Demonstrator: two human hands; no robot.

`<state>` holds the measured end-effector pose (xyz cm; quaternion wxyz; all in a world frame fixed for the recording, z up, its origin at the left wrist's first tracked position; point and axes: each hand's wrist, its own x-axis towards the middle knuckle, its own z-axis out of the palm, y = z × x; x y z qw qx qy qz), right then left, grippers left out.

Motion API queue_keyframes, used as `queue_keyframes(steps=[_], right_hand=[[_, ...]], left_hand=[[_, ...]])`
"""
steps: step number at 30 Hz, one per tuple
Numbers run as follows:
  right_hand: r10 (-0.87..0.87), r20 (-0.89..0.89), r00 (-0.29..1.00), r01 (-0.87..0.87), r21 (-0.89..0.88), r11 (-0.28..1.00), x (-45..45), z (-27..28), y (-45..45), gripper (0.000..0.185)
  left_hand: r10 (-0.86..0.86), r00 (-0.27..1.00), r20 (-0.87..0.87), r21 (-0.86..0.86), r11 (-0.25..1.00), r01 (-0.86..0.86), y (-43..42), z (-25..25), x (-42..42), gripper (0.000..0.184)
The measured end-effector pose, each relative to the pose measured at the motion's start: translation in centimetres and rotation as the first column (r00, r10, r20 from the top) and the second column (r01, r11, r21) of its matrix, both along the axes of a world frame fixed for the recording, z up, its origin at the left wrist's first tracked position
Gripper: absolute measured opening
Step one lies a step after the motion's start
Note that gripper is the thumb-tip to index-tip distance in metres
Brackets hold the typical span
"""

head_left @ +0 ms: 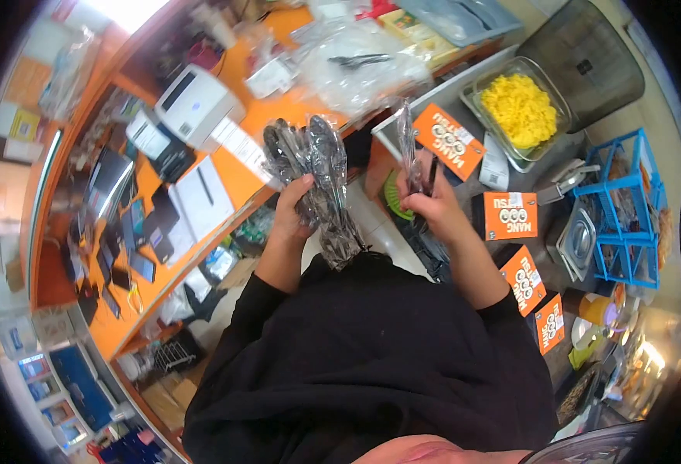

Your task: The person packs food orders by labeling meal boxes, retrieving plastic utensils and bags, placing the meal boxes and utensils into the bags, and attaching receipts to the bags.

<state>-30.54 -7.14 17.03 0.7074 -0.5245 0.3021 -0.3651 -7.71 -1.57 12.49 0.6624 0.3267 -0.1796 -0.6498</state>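
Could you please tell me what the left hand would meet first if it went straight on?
Past its wrapped spoons, the left hand would probably meet the orange table, though depth is unclear.

You are standing in what looks like a small takeaway food shop, part kitchen and part order counter. On your left, an orange counter (pixel 269 107) carries a boxy white printer (pixel 200 104) with a printed white paper strip (pixel 236 147) hanging out, plus several dark, flat, phone-like devices (pixel 133 222). On your right, a dark grey worktop (pixel 523 181) bears orange printed cardboard boxes (pixel 449 143), a clear rectangular container (pixel 473 104) of chopped yellow food (pixel 520 110) and a lidded steel pan (pixel 580 241). You hold black plastic cutlery (pixel 323 151) in clear wrappers, which also suits a takeaway.
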Motion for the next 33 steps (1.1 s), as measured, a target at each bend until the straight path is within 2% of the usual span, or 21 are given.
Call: queue_keyframes(steps=[1,2,5,6,9,10,13,17,18,21,22,24,26,28,29,31,33], right_hand=[[-0.027,0.019,0.999,0.026,0.033,0.999,-0.4,-0.3,-0.3,0.032],[-0.03,-0.024,0.999,0.029,-0.02,0.999,-0.7,-0.9,-0.7,0.037],[-0.188,-0.259,0.948,0.159,-0.127,0.979,-0.6,-2.1,-2.4,0.047],[-0.229,-0.256,0.939,0.21,-0.1,0.973,-0.6,-1.7,-3.1,0.058],[-0.274,-0.153,0.949,0.267,-0.07,0.961,0.1,0.8,-5.9,0.068],[-0.246,-0.207,0.947,0.217,-0.152,0.964,0.0,0.0,-7.7,0.083],[-0.351,-0.223,0.91,0.312,-0.193,0.93,0.6,1.0,-11.7,0.091],[-0.456,-0.46,0.762,0.368,-0.271,0.889,1.3,3.3,-17.1,0.079],[-0.523,-0.529,0.668,0.358,-0.387,0.85,1.5,2.6,-18.7,0.071],[-0.491,-0.353,0.796,0.409,-0.284,0.867,2.1,2.7,-22.7,0.066],[-0.492,-0.273,0.827,0.448,-0.21,0.869,2.2,2.2,-24.2,0.063],[-0.491,-0.298,0.819,0.468,-0.148,0.871,1.6,1.3,-27.7,0.059],[-0.496,-0.345,0.797,0.505,-0.07,0.861,0.4,1.3,-31.6,0.053],[-0.616,-0.368,0.697,0.582,-0.211,0.785,-0.8,2.5,-36.3,0.053],[-0.639,-0.423,0.643,0.505,-0.394,0.768,-3.1,1.1,-40.0,0.057],[-0.784,-0.424,0.453,0.413,-0.68,0.606,-5.7,0.6,-46.5,0.062],[-0.801,-0.559,0.217,0.301,-0.742,0.599,-7.3,0.0,-52.5,0.071]], left_hand=[[-0.016,1.0,-0.004,-0.011,1.0,0.016,-1.0,0.5,-0.8,0.051],[0.017,0.995,0.098,0.016,1.0,-0.019,-2.0,1.0,-1.8,0.051],[-0.086,0.996,-0.027,-0.066,0.994,0.085,-6.0,0.8,-3.5,0.048],[-0.125,0.99,-0.062,-0.098,0.988,0.119,-7.5,0.9,-4.1,0.047],[-0.254,0.951,-0.178,-0.114,0.965,0.236,-12.9,1.0,-5.7,0.045],[-0.265,0.95,-0.163,-0.088,0.963,0.254,-14.5,1.6,-6.5,0.042],[-0.324,0.944,-0.057,-0.302,0.907,0.293,-19.8,3.3,-8.2,0.041],[-0.296,0.952,-0.08,-0.349,0.903,0.252,-26.3,2.8,-9.1,0.043],[-0.283,0.951,0.128,-0.367,0.877,0.31,-28.6,2.2,-8.8,0.049],[-0.338,0.934,0.115,-0.394,0.848,0.355,-33.8,1.8,-8.9,0.049],[-0.352,0.908,0.226,-0.353,0.839,0.413,-35.7,1.5,-8.6,0.064],[-0.016,0.894,0.449,-0.415,0.882,0.224,-39.2,-0.5,-9.0,0.074],[-0.014,0.785,0.62,-0.321,0.908,0.27,-41.0,-0.2,-6.9,0.09],[0.044,0.85,0.525,-0.322,0.935,0.151,-40.8,1.9,-4.4,0.081],[0.114,0.813,0.571,-0.356,0.927,0.12,-40.4,2.3,-2.8,0.074],[0.188,0.736,0.65,-0.367,0.926,0.087,-38.6,2.7,1.3,0.063],[0.208,0.632,0.747,-0.31,0.949,0.054,-36.4,2.3,5.5,0.059]])
